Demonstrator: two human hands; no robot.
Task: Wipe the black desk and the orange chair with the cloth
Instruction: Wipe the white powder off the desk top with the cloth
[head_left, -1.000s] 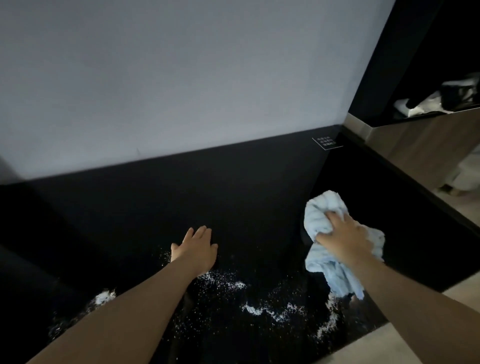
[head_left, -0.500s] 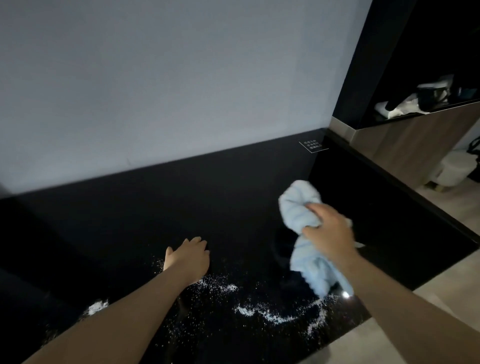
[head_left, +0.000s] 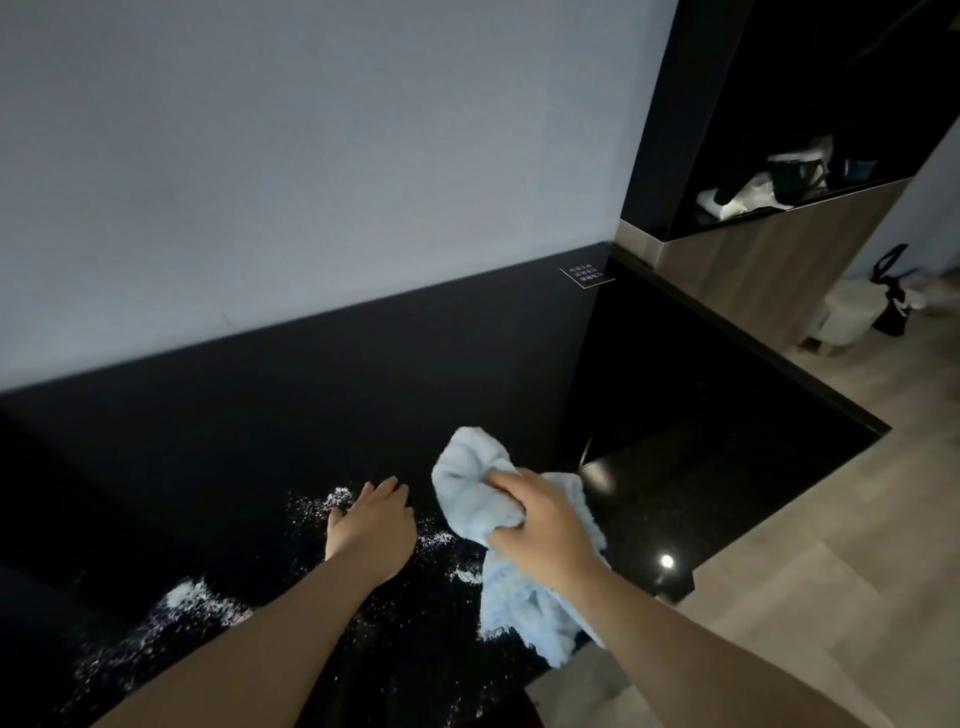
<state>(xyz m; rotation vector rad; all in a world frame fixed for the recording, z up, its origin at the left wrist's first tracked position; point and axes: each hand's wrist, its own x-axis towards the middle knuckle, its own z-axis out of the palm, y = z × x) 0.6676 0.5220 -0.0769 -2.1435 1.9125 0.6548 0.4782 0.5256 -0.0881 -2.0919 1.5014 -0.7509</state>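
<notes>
The black desk (head_left: 727, 478) fills the lower half of the view, glossy and dark. White powder (head_left: 192, 603) is scattered over its near part in patches and specks. My right hand (head_left: 540, 525) grips a bunched light blue cloth (head_left: 467, 483), whose loose end hangs down over the desk's front edge. My left hand (head_left: 374, 525) rests flat on the desk just left of the cloth, fingers straight, among the powder. The orange chair is not in view, apart from a dark reddish edge at the bottom.
A pale wall rises behind the desk. A small white label (head_left: 587, 274) sits at the desk's far right corner. A black-and-wood cabinet (head_left: 769, 260) with items on its shelf stands to the right. A white stool (head_left: 847, 317) and black bag are on the wooden floor.
My right hand has carried the cloth leftward, close to my left hand. My left hand stays flat on the desk. The view has shifted, showing more of the floor and cabinet on the right.
</notes>
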